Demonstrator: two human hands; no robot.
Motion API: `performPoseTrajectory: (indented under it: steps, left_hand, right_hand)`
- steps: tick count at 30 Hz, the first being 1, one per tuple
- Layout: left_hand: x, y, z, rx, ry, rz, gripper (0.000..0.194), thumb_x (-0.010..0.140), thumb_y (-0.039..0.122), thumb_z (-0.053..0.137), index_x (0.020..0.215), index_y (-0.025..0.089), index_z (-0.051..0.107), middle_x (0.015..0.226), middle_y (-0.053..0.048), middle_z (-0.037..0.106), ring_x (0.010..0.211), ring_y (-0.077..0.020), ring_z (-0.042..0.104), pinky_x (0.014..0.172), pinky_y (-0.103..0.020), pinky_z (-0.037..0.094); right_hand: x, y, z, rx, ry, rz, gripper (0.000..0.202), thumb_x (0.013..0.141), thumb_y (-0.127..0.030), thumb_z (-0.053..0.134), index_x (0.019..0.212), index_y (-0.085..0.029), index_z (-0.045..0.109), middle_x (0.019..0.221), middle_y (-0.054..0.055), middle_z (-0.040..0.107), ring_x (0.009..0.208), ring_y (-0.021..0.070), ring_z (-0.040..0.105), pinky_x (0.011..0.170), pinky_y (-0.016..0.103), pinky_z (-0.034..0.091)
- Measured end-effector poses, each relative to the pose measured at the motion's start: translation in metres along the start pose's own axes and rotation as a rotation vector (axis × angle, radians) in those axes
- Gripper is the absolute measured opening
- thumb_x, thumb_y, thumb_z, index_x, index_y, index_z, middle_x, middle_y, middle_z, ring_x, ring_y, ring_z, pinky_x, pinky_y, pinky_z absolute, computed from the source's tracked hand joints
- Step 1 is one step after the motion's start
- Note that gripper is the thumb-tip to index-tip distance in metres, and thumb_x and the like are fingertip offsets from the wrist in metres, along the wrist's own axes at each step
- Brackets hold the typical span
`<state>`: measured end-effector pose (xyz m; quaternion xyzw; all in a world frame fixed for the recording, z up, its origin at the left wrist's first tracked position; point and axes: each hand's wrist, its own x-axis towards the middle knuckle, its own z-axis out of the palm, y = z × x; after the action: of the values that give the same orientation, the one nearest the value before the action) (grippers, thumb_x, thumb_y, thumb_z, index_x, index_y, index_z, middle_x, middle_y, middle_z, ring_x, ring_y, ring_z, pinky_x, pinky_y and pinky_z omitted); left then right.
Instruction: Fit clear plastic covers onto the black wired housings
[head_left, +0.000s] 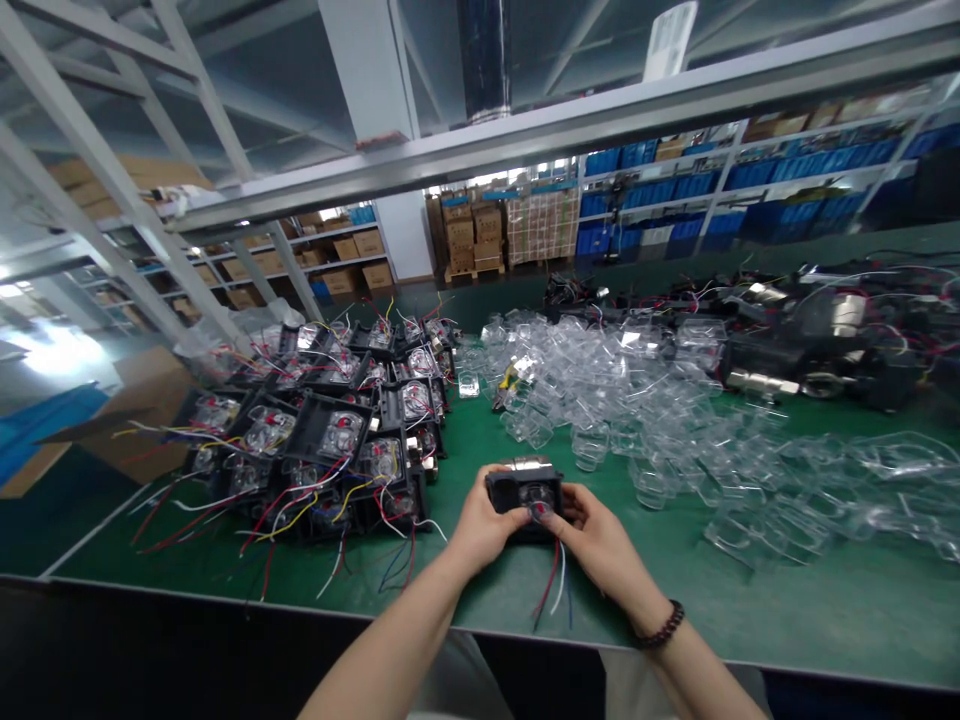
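Black wired housing [525,487], gripped between left hand [482,526] and right hand [598,537], equally near both, lying lengthwise from one to the other, nearside-left of clear plastic covers [589,378].

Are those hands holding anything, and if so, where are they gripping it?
Yes: the left hand and right hand hold a black housing by its two sides, both thumbs on its front.

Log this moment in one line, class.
Left hand: holds wired black housing | Right hand: same | Left side: stacked housings | Right side: clear plastic covers
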<state>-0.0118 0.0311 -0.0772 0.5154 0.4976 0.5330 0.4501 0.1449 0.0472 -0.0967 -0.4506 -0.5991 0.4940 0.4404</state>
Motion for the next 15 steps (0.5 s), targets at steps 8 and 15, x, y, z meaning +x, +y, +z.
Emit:
performPoseTrajectory:
  steps: [8,15]
  left_hand:
    - [0.000,-0.006,0.000,-0.047,0.013,-0.047,0.058,0.045,0.018,0.081,0.096,0.016,0.052,0.092,-0.003,0.061,0.089,-0.0186,0.055,0.082,-0.030,0.040]
    - [-0.018,0.015,0.004,-0.285,0.108,-0.135,0.071,0.027,0.035,0.088,0.082,0.016,0.048,0.071,0.004,0.053,0.064,-0.0099,0.048,0.063,-0.024,0.038]
  right_hand:
    - [0.005,0.011,-0.001,0.088,0.073,0.070,0.044,0.050,-0.044,0.073,0.084,-0.018,0.062,0.083,0.009,0.072,0.078,0.0258,0.068,0.071,0.033,0.057]
    - [0.001,0.003,-0.012,0.200,0.046,0.083,0.052,0.051,-0.056,0.069,0.085,-0.017,0.068,0.085,0.009,0.073,0.078,0.0245,0.068,0.063,0.026,0.057]
